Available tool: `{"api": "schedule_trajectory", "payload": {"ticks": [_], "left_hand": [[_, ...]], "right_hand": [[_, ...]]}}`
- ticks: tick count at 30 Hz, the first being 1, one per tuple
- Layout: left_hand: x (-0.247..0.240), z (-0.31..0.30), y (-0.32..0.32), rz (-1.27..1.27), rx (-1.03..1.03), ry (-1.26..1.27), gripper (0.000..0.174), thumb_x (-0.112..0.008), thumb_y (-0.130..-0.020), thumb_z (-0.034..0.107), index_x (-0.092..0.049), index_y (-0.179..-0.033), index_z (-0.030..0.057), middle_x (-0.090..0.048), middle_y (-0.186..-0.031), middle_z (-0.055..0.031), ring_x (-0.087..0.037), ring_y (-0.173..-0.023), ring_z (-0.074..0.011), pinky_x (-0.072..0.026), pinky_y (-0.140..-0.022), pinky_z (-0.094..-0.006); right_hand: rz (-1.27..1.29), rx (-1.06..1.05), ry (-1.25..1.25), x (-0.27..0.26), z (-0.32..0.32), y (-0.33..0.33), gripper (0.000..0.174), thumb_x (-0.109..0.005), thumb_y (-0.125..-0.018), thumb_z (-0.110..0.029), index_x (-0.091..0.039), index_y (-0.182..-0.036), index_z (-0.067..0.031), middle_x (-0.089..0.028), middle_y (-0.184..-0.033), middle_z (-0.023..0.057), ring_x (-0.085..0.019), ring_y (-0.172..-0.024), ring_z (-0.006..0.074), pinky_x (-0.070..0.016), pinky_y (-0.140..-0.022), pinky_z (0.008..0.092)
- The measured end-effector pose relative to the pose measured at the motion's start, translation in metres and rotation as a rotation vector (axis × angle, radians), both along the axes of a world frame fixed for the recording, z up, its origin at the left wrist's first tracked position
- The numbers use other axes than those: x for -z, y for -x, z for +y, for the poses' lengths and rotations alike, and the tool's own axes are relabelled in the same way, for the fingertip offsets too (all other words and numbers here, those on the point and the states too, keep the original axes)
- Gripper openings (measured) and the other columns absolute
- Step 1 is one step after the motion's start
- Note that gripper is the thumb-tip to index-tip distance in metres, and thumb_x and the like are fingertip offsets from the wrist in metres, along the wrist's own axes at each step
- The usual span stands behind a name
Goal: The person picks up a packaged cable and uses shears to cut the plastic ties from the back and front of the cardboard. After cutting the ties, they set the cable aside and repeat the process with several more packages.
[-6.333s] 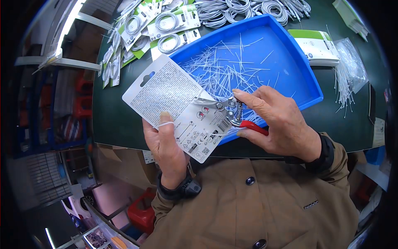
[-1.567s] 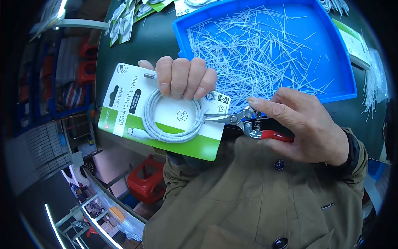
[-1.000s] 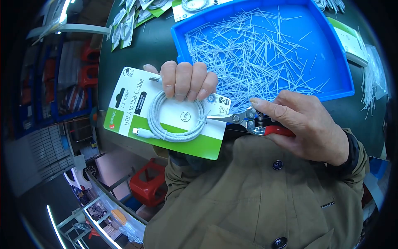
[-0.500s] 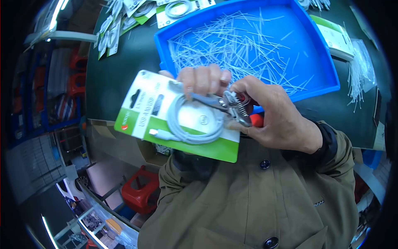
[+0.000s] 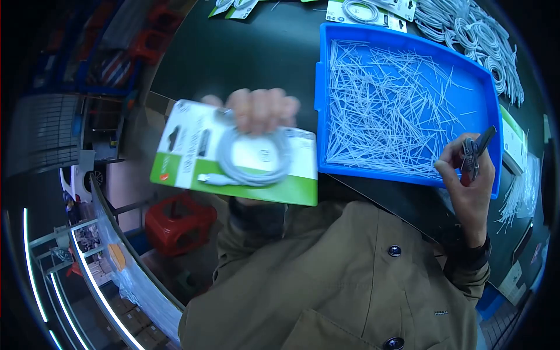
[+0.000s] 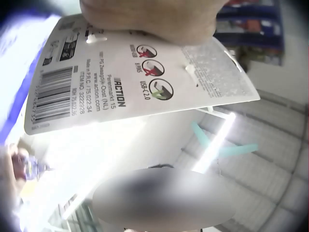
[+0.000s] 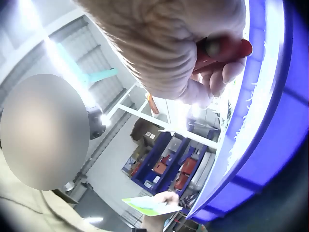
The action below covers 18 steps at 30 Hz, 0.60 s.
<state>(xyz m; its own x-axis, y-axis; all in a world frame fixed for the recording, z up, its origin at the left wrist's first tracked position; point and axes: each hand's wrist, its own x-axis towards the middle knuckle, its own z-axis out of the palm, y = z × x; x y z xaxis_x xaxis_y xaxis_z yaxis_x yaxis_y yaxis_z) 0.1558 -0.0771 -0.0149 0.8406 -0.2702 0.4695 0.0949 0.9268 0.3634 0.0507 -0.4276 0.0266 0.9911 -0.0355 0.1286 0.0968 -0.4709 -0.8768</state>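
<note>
My left hand (image 5: 263,111) grips a carded USB cable by its top edge, fingers curled over the front. The white and green card (image 5: 298,185) faces up, a light grey coiled cable (image 5: 283,163) on it. In the left wrist view, the printed back of the card (image 6: 116,87) shows two short white tie ends. At the right end of the blue tray (image 5: 481,114), my right hand (image 5: 475,184) holds hand snips (image 5: 470,154), blades pointing up and away. Their red handle (image 7: 207,58) lies in the palm in the right wrist view. Many cut white ties (image 5: 385,111) cover the tray floor.
Carded cables (image 5: 356,11) lie at the table's far edge, with bundled grey cables (image 5: 487,44) at back right. A stack of cards (image 5: 513,143) and a plastic bag (image 5: 529,189) with loose ties stand right of the tray. A red stool (image 5: 178,224) stands left, below the table.
The card was back side up at first, then front up. The snips were at the card until half a second ago; my right hand has carried them right, over the tray's end.
</note>
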Motion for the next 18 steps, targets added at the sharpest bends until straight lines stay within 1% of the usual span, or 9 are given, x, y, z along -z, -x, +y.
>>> {"api": "schedule_trajectory", "payload": {"ticks": [1,3,5,7,10,13,15,16,18], "left_hand": [[0.002,0.032,0.005,0.055,-0.105,-0.049,0.054,-0.035,-0.115,0.047,-0.046,-0.073,0.014,-0.044,-0.07,-0.0011,-0.042,-0.074,-0.0196,-0.0399,-0.082,-0.0393],[0.01,0.085,0.031,0.174,-0.326,-0.148,0.052,-0.038,-0.115,0.043,-0.043,-0.072,0.014,-0.039,-0.068,-0.0007,-0.041,-0.072,-0.0182,-0.0388,-0.082,-0.0376],[0.029,0.138,0.049,0.299,-0.484,-0.23,0.05,-0.039,-0.114,0.044,-0.044,-0.074,0.0147,-0.041,-0.069,-0.0008,-0.043,-0.07,-0.0183,-0.0408,-0.077,-0.0377],[0.059,0.193,0.071,0.462,-0.622,-0.303,0.048,-0.039,-0.113,0.046,-0.046,-0.076,0.0154,-0.044,-0.07,-0.0009,-0.045,-0.068,-0.0184,-0.0429,-0.072,-0.0379],[0.12,0.265,0.1,0.705,-0.779,-0.352,0.046,-0.04,-0.111,0.049,-0.048,-0.079,0.0165,-0.047,-0.071,-0.0011,-0.049,-0.066,-0.0186,-0.0459,-0.064,-0.038],[0.179,0.303,0.118,0.876,-0.963,-0.468,0.044,-0.04,-0.109,0.052,-0.05,-0.083,0.0175,-0.051,-0.072,-0.0012,-0.052,-0.063,-0.0189,-0.049,-0.056,-0.0382],[0.211,0.309,0.112,0.974,-1.145,-0.724,0.046,-0.041,-0.109,0.053,-0.052,-0.086,0.0153,-0.052,-0.074,-0.002,-0.052,-0.064,-0.0192,-0.0504,-0.057,-0.0394],[0.222,0.307,0.108,0.937,-1.227,-0.908,0.054,-0.036,-0.11,0.06,-0.051,-0.083,0.0156,-0.05,-0.07,-0.0017,-0.051,-0.062,-0.019,-0.0489,-0.057,-0.0393],[0.236,0.31,0.101,0.866,-1.343,-1.145,0.062,-0.032,-0.11,0.066,-0.051,-0.08,0.0155,-0.048,-0.067,-0.0012,-0.049,-0.059,-0.019,-0.048,-0.057,-0.0401]], "right_hand": [[0.019,0.02,-0.01,-0.002,-0.003,-0.002,0.028,-0.075,-0.09,0.007,-0.06,-0.111,-0.0018,-0.063,-0.092,0.0022,-0.06,-0.082,0.0084,-0.0502,-0.075,0.024],[0.039,0.071,-0.015,-0.001,-0.007,-0.006,0.027,-0.075,-0.091,0.006,-0.06,-0.111,-0.0023,-0.063,-0.092,0.0018,-0.059,-0.082,0.0077,-0.05,-0.075,0.024],[0.039,0.096,-0.006,0.002,-0.015,-0.013,0.026,-0.076,-0.091,0.004,-0.061,-0.111,-0.0019,-0.064,-0.091,0.0028,-0.06,-0.082,0.0088,-0.0507,-0.075,0.0253],[0.041,0.117,0.016,0.005,-0.024,-0.02,0.026,-0.077,-0.09,0.001,-0.061,-0.111,-0.0014,-0.065,-0.091,0.0038,-0.062,-0.082,0.0099,-0.0515,-0.075,0.0265],[0.014,0.143,0.024,0.005,-0.037,-0.023,0.027,-0.079,-0.09,-0.003,-0.063,-0.11,-0.0008,-0.066,-0.09,0.0053,-0.064,-0.082,0.0115,-0.0526,-0.076,0.0283],[0.003,0.141,-0.052,0.001,-0.044,-0.022,0.028,-0.081,-0.089,-0.005,-0.063,-0.11,0.0001,-0.068,-0.09,0.0068,-0.067,-0.083,0.0131,-0.0541,-0.077,0.0297],[-0.01,0.138,-0.093,-0.004,-0.047,-0.019,0.028,-0.081,-0.09,-0.007,-0.064,-0.11,0.0005,-0.069,-0.089,0.0062,-0.067,-0.083,0.012,-0.0543,-0.077,0.0294],[-0.001,0.125,-0.123,-0.006,-0.048,-0.019,0.028,-0.081,-0.09,-0.008,-0.064,-0.111,0.0004,-0.069,-0.089,0.0056,-0.067,-0.083,0.0115,-0.0543,-0.077,0.0293],[0.009,0.119,-0.182,-0.007,-0.049,-0.018,0.028,-0.081,-0.091,-0.01,-0.065,-0.112,0.0003,-0.07,-0.09,0.0048,-0.067,-0.083,0.0109,-0.0543,-0.077,0.0291]]}}
